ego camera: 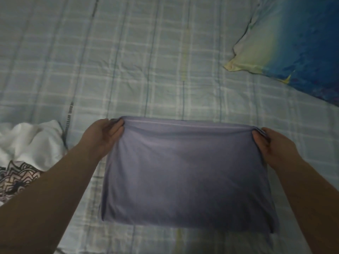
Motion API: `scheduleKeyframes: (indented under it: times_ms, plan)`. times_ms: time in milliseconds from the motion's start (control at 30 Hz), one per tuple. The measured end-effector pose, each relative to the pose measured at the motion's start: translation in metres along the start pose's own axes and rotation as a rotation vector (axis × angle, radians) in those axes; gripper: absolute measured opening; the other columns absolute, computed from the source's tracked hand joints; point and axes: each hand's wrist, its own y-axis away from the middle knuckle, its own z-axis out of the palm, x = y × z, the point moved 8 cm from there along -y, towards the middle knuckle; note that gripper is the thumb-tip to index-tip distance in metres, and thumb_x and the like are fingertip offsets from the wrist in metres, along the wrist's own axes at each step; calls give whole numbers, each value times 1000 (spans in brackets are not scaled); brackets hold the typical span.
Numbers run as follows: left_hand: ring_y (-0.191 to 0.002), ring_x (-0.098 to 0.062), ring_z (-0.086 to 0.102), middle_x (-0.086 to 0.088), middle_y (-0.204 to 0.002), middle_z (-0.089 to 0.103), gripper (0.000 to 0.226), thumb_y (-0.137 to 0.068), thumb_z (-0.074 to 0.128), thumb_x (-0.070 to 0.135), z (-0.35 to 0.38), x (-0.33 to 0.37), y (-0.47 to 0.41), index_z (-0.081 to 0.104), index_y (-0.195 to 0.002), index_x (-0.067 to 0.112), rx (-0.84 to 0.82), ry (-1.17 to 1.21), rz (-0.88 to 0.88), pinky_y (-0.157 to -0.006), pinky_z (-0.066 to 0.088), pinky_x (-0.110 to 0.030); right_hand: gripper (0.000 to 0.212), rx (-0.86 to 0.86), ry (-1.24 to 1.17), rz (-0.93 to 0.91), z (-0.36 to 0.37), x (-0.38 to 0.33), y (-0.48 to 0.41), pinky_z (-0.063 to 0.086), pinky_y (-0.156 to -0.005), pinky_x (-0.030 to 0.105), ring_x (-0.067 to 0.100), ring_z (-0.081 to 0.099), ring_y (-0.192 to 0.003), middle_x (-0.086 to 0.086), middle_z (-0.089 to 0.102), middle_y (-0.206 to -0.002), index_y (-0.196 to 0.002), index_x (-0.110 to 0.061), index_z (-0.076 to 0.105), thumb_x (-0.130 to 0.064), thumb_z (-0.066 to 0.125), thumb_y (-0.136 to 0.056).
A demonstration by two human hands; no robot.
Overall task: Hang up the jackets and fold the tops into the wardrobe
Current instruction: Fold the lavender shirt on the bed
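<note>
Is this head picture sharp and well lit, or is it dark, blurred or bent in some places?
Head view: the light is dim and bluish, without glare. Head view: the whole frame is soft; the purple top, gripped by the left hand and the right hand, shows almost no weave. Head view: the lines of the plaid bedsheet bow toward the edges, a wide-angle effect.

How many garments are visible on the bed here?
2. A purple top lies centre frame, its far corners pinched by the left hand and right hand; a white garment is crumpled at the left edge, possibly hiding others.
</note>
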Motion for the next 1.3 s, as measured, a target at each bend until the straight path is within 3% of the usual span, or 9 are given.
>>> scheduleKeyframes:
  times_ms: [133,200,267,400,567,900,1067,1167,1300]
  plan:
    - [-105,-26,68,-16,-100,70,20,-99,45,4,-5,-3,-5,62,-89,6,17,-37,87,-107,47,-41,40,45,-1480,478,25,7,1,58,-81,34,27,72,-97,22,57,-135,-134,-7,52,-19,56,-96]
    - [-102,-20,69,-16,-118,61,24,-98,45,-2,-4,-4,-1,52,-116,12,-20,-154,247,-104,50,-37,43,110,-1712,464,27,13,4,58,-82,34,28,71,-101,22,57,-133,-141,-13,45,-17,51,-98]
    - [-113,-16,62,-14,-132,53,54,-92,50,-9,0,-2,8,38,-140,12,-75,-455,507,-105,47,-31,45,122,-1566,295,22,2,8,54,-94,34,24,67,-110,16,61,-129,-138,-14,45,-16,59,-94]
    - [-141,-32,37,-14,-150,44,55,-93,47,23,33,-19,31,42,-146,8,-184,-1485,1081,-119,26,-46,46,312,-298,-310,7,-35,24,28,-118,44,29,45,-133,18,53,-140,-139,-4,51,-20,44,-96]
    - [-152,-32,15,-8,-164,22,62,-99,23,52,42,-54,18,25,-156,29,-82,-2035,1071,-121,11,-52,61,233,405,-492,48,-44,13,16,-119,57,47,33,-138,28,34,-152,-150,-7,35,-39,21,-100]
    - [-154,-25,1,-1,-167,8,66,-95,20,58,36,-58,7,13,-157,37,-55,-2067,968,-123,3,-48,66,174,407,-355,59,-32,4,14,-120,54,39,23,-147,20,24,-160,-155,-18,24,-47,19,-97]
    - [-150,-37,14,-12,-160,29,62,-92,36,48,69,-49,38,43,-148,22,-38,-1983,1073,-121,10,-55,59,255,135,-367,20,-32,48,13,-118,51,33,28,-145,17,33,-156,-150,-11,36,-36,32,-97]
    - [-133,-46,41,-24,-139,50,51,-82,50,26,131,-75,76,57,-130,9,-266,-1829,1282,-113,31,-51,59,319,-185,-190,7,3,97,21,-116,30,34,41,-132,22,47,-142,-140,-2,47,-32,39,-89]
    - [-93,-34,61,-11,-111,58,25,-92,53,19,228,-171,119,56,-116,15,-579,-1667,898,-81,51,-41,49,297,-304,166,26,73,160,47,-97,52,40,57,-106,19,58,-118,-125,-6,56,-23,49,-79]
